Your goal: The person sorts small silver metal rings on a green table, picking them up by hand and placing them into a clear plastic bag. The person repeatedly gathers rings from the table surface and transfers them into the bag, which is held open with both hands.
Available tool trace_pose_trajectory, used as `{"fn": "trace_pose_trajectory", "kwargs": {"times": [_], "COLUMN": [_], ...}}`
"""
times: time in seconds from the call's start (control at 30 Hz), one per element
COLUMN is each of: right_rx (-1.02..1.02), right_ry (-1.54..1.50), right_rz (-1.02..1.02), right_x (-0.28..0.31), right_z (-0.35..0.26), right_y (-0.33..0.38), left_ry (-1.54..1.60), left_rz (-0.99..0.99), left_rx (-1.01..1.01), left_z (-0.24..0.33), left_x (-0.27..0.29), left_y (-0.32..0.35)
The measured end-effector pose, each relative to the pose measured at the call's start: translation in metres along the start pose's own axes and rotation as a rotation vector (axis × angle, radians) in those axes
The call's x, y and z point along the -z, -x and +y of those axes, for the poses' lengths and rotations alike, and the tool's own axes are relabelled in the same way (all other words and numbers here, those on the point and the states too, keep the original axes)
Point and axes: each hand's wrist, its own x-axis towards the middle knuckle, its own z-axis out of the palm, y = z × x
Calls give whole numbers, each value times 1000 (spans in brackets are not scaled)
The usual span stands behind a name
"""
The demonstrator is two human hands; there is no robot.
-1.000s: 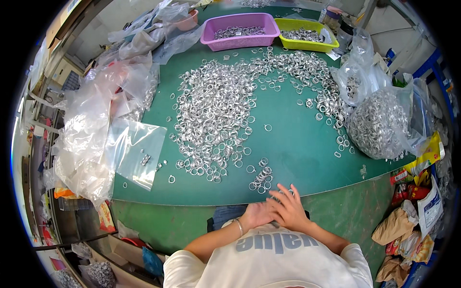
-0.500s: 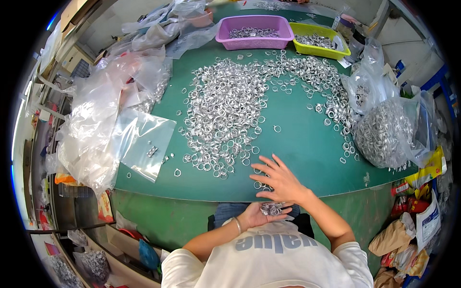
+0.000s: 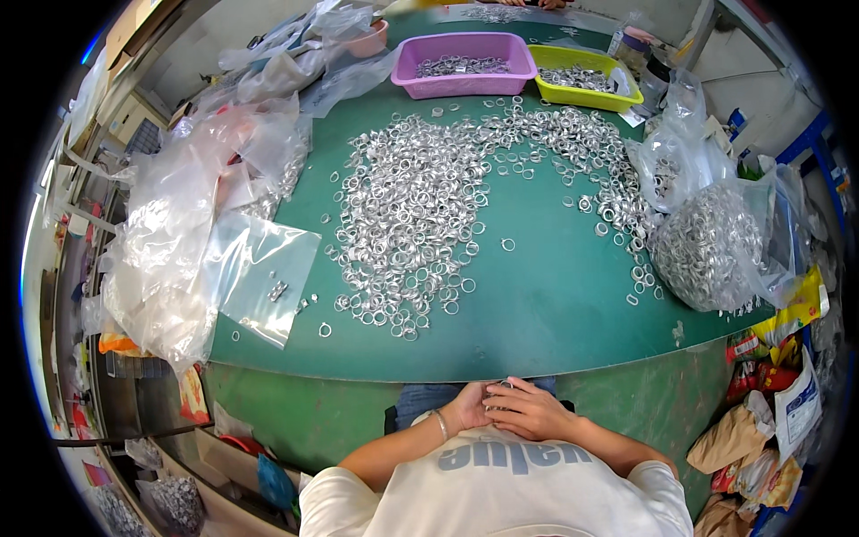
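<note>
In front of my body, just off the table's near edge, my left hand [image 3: 467,406] is cupped around a small heap of silver metal rings [image 3: 498,387]. Over it lies my right hand [image 3: 530,412], its fingers together and curved against the rings and the left palm. Most of the held rings are hidden between the two hands. A large spread of silver rings [image 3: 403,206] covers the table's middle, beyond my hands. One loose ring [image 3: 508,244] lies apart to its right.
A purple tub [image 3: 461,87] and a yellow-green tub [image 3: 591,97] hold more rings at the back of the green table [image 3: 537,313]. Clear plastic bags [image 3: 170,242] lie on the left. At right sits a bulging bag of rings [image 3: 707,242]. Another person's hands [image 3: 537,4] show at the far edge.
My right hand has come off the table toward me, onto my left hand. The rings under it have left the tabletop near the edge. The view has shifted slightly.
</note>
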Motion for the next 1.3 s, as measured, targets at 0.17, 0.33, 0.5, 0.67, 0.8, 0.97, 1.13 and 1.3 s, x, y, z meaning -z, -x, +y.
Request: {"fn": "trace_pose_trajectory", "kwargs": {"times": [0.17,0.33,0.5,0.67,0.8,0.97,1.13,1.3], "right_rx": [21,-82,-502,-598,-527,-522,-521,-536], "right_ry": [-178,39,131,-66,-643,-872,-904,-879], "right_rz": [149,462,906,933,915,889,1013,1058], "right_x": [-7,15,59,50,33,17,10,18], "right_z": [1,-8,3,14,5,-4,-2,3], "right_y": [8,13,16,25,28,32,38,40], "left_ry": [-139,-151,-171,-449,-390,-708,-1046,-516], "left_rz": [81,110,-35,-2,-89,0,-75,119], "left_rx": [49,1,204,263,206,189,-14,188], "left_z": [0,-9,-8,-31,-20,-25,-29,-15], "left_x": [-10,-32,-104,-120,-124,-125,-100,-118], "left_y": [-4,-8,-2,-3,-3,3,1,-1]}}
